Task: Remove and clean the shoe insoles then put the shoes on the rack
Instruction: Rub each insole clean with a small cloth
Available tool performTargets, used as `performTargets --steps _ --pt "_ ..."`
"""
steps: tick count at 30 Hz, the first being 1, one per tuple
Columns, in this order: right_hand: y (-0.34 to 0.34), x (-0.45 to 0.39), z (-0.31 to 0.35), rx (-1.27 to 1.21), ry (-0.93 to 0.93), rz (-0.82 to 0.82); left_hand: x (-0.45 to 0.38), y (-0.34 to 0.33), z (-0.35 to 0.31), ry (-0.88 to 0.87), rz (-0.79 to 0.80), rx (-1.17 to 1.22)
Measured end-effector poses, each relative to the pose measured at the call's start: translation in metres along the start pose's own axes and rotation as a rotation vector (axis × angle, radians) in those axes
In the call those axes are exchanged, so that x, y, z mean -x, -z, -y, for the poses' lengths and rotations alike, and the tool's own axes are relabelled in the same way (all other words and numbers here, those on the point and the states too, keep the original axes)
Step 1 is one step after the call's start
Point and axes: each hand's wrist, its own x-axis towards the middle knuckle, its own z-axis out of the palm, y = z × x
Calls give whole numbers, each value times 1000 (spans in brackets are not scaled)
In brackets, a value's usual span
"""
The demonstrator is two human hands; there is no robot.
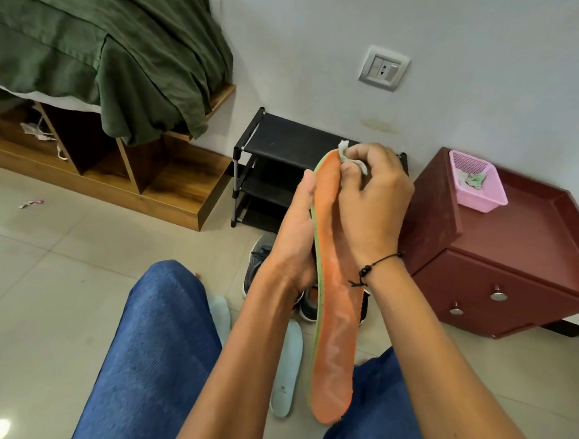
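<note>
my right hand (371, 204) pinches a small white wipe (346, 153) against the toe end of the orange insole (334, 311), fingers curled tight so the rubbing stays on one spot, while my left hand (295, 240) grips the insole's edge from behind to brace it upright over my lap. just beyond the insole stands the black shoe rack (278, 163), the grey shoes (261, 262) lie on the floor beneath the insole, and two pale insoles (286, 363) rest just left of it, probably set aside within reach.
</note>
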Motion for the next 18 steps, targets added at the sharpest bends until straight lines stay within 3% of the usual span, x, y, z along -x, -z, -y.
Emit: performTargets --steps 4,10,15,18 --pt "5 16 2 -140 106 105 1 8 -5 53 -19 45" --pt "34 19 -17 -250 271 517 -2 5 -1 100 -65 77" --pt "28 -10 -20 -66 101 218 -4 -3 12 75 -36 66" --pt "16 -5 -15 -26 170 217 -4 -2 9 25 -66 57"
